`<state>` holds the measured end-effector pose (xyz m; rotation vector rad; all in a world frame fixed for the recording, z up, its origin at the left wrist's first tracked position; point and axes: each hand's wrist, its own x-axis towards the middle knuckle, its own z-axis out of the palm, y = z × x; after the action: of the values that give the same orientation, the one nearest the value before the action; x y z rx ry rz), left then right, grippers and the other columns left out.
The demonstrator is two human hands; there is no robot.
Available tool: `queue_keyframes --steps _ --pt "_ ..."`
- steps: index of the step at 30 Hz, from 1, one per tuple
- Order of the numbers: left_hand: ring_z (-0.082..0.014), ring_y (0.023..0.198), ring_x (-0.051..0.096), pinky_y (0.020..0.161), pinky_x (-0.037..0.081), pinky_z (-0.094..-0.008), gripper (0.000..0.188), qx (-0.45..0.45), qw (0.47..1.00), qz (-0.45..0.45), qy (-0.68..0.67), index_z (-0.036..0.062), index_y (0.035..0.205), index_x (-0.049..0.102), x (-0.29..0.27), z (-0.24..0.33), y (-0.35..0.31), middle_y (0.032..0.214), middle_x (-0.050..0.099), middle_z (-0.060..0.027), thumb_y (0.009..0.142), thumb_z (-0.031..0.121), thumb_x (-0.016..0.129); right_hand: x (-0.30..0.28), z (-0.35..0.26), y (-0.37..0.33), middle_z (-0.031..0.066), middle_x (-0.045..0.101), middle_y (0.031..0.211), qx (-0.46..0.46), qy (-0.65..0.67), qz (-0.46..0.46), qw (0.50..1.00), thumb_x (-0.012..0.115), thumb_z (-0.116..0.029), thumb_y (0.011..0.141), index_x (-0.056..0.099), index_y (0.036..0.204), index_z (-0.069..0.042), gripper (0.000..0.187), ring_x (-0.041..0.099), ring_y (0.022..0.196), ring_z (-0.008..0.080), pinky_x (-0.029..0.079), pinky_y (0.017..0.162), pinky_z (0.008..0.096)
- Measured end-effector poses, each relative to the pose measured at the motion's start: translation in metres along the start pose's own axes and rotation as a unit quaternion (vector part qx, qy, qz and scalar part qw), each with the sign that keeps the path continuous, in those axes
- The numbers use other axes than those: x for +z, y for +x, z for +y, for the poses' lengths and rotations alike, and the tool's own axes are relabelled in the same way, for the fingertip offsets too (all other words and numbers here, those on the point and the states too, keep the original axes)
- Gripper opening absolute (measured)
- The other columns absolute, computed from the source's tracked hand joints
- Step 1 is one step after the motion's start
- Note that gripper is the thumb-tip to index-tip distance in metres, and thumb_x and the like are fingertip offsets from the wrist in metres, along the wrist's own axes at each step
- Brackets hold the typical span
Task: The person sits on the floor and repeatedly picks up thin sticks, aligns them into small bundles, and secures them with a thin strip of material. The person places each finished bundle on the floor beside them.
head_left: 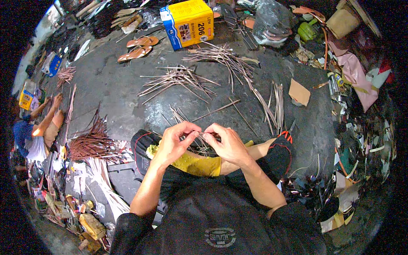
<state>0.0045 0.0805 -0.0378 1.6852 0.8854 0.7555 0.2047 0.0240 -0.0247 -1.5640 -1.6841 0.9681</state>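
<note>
My left hand (pixel 175 143) and my right hand (pixel 228 143) meet in front of my lap, thumbs and fingertips pinched. Between them is a thin brown strip (pixel 200 132), mostly covered by the fingers. More loose strips (pixel 180 114) lie on the floor just beyond the hands, and some show below them. A yellow cloth (pixel 196 165) is spread over my crossed legs. Farther off are a fanned pile of brown strips (pixel 178 81) and another heap (pixel 225 59) that trails to the right. A bundle (pixel 278 106) stands apart near my right knee.
Dark reddish strips (pixel 91 144) and pale strips (pixel 104 180) lie at the left. Another person (pixel 36 129) sits at the far left. Sandals (pixel 137 49) and a yellow carton (pixel 187 23) are at the back. A brown card piece (pixel 299 92) and scrap piles (pixel 361 148) occupy the right.
</note>
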Motion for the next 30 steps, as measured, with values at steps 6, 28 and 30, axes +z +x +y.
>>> queue_keyframes --steps 6,28,30 --pt "-0.0121 0.094 0.067 0.086 0.054 -0.0265 0.023 -0.071 0.969 0.092 -0.22 0.0 0.117 0.065 0.017 -0.014 -0.007 0.104 0.073 -0.0067 0.094 0.004 0.068 0.027 0.011 0.0 0.0087 0.069 0.089 0.005 0.167 0.041 0.985 0.066 -0.016 0.096 0.064 0.099 -0.002 0.015 0.067 0.078 0.0178 0.054 0.075 0.0345" --pt "-0.0324 0.114 0.058 0.097 0.047 -0.0461 0.025 0.15 0.925 -0.007 0.35 0.0119 0.112 0.073 0.141 -0.13 0.182 0.119 0.065 -0.0106 0.089 0.012 0.065 -0.059 0.191 0.021 0.0083 0.066 0.079 0.265 0.039 0.239 0.933 0.06 -0.019 0.099 0.06 0.097 0.0 0.019 0.063 0.073 0.0148 0.051 0.068 0.0308" --pt "-0.0296 0.113 0.057 0.094 0.046 -0.0442 0.02 0.177 0.902 -0.046 0.39 0.013 0.105 0.074 0.144 -0.136 0.193 0.115 0.065 -0.0074 0.086 0.014 0.067 -0.055 0.199 0.022 0.0111 0.066 0.081 0.207 -0.027 0.264 0.942 0.06 -0.017 0.098 0.059 0.097 0.001 0.018 0.065 0.074 0.0233 0.051 0.07 0.037"
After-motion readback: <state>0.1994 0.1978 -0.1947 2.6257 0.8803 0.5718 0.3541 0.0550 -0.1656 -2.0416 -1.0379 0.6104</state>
